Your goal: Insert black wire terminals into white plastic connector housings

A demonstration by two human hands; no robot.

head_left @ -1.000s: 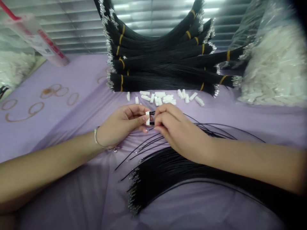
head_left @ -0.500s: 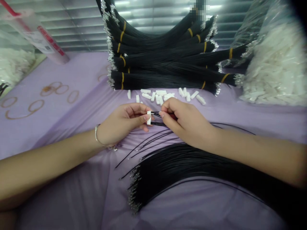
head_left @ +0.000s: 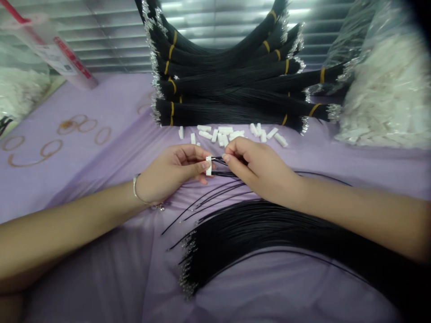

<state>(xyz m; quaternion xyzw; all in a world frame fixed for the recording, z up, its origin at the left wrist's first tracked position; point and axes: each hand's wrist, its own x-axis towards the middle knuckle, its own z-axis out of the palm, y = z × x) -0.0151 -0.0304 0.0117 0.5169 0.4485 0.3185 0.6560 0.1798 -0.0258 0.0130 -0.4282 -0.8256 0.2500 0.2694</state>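
Between thumb and fingers, my left hand pinches a small white connector housing. Several black wires run out of the housing's right side. Just to the right, my right hand is closed, its thumb and forefinger gripping a black wire near the housing. A bright metal tip shows at the housing's upper part; how deep it sits I cannot tell. Below my hands lies a large loose bundle of black wires with silver terminals at its left end. A few single wires stray above it.
Loose white housings are scattered beyond my hands. Behind them are stacked black wire bundles tied with yellow bands. A plastic bag of white pieces stands at right, another bag at left, beside a cup with a red straw.
Hardly anything differs. Both hands keep their grips on the housing and the wire, and my right hand has shifted very slightly to the left.
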